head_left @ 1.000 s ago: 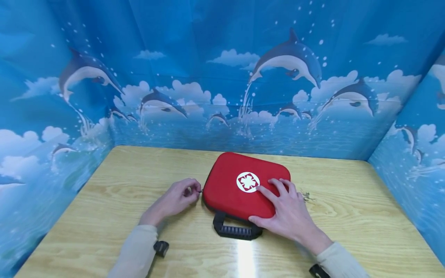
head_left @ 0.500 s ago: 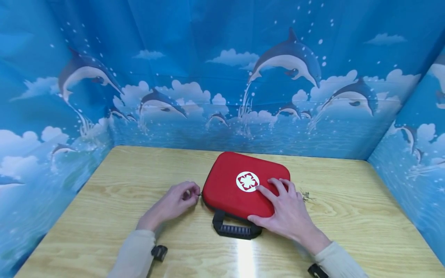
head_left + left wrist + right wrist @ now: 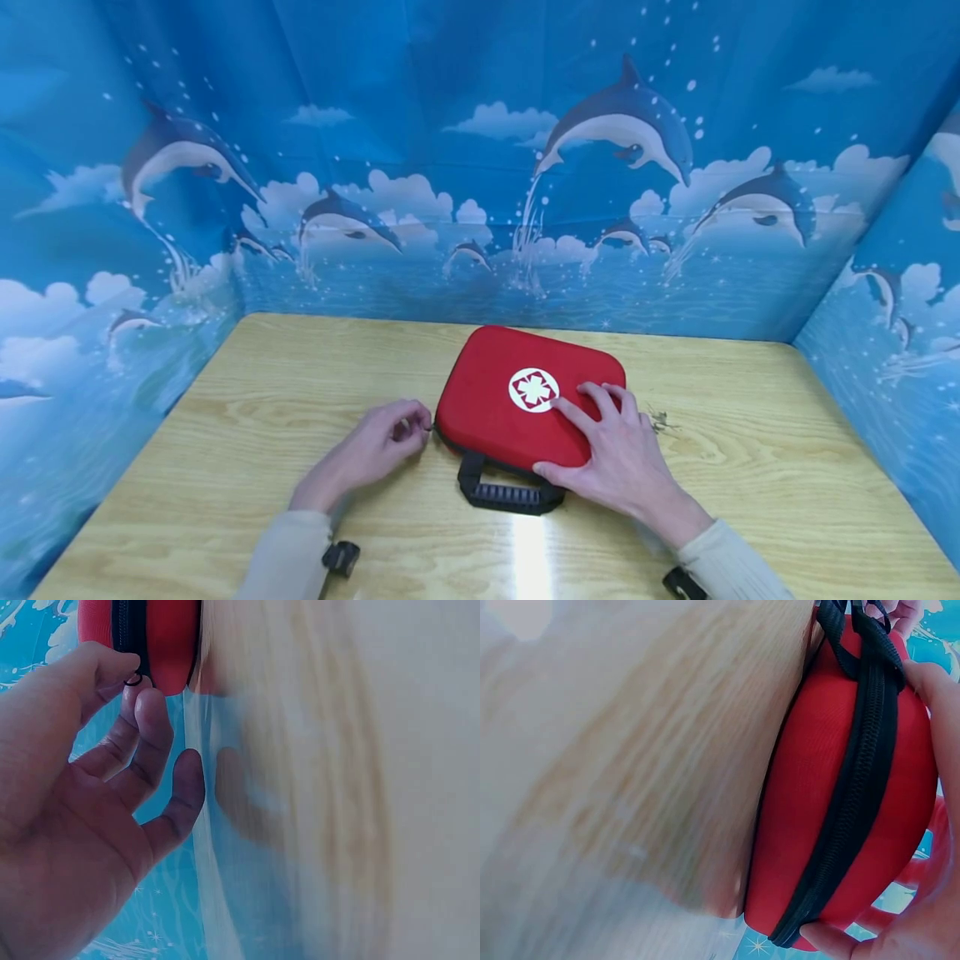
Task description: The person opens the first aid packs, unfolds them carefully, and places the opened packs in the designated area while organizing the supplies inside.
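1 black pull (image 3: pixel 133 683) sits pinched in the left hand's (image 3: pixel 375 450) fingers; if the right hand's (image 3: pixel 622 457) spread fingers ease, the red case (image 3: pixel 483 400) could skid.

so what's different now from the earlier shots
The left hand has moved slightly toward the person along the left side of the case, pinching the zip pull. The right hand stays on the case, which looks essentially unmoved.
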A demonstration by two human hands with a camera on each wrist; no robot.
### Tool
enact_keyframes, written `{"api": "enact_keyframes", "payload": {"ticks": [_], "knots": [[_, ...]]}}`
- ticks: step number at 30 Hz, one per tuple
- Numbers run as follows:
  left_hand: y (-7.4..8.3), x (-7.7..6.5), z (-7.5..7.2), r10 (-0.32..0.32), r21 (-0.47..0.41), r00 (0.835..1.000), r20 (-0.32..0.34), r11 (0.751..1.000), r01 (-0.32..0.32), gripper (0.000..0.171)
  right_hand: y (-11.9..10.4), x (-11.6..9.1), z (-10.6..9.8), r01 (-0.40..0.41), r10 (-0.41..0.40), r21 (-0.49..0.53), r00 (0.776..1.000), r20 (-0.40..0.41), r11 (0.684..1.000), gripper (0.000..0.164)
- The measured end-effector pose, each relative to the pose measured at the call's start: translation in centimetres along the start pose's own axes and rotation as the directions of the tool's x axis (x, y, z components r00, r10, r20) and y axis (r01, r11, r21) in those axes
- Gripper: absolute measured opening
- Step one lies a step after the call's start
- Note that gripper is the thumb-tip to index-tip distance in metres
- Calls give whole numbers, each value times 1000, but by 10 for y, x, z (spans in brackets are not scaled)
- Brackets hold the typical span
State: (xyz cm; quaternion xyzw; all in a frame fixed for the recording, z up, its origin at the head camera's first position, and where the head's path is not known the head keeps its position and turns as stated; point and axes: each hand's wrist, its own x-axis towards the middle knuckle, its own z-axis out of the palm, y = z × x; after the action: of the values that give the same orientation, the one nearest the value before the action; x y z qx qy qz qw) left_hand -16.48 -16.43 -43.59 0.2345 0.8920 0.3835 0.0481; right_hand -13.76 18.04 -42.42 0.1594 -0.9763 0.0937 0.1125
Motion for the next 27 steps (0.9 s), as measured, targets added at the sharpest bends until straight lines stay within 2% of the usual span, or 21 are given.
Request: {"api": "enact_keyframes", "payload": {"ticks": [13, 19, 23, 27], "knots": [[7, -6, 3, 2, -20, 1000, 19, 1000, -2, 11, 0, 1, 0, -3, 3, 5, 1000, 1, 1000, 86], [9, -7, 8, 34, 15, 999, -42, 999, -33, 8, -2, 1, 0, -6, 6, -1, 1000, -13, 1000, 86], [12, -2, 10, 7, 72, 995, -97, 997, 0, 8, -2, 1, -1, -9, 9, 5, 1000, -19, 1000, 86], [15, 6, 8, -47, 128, 991, -123, 990, 63, 9, 2, -1, -6, 13, -14, 35, 1000, 18, 999, 81]]}}
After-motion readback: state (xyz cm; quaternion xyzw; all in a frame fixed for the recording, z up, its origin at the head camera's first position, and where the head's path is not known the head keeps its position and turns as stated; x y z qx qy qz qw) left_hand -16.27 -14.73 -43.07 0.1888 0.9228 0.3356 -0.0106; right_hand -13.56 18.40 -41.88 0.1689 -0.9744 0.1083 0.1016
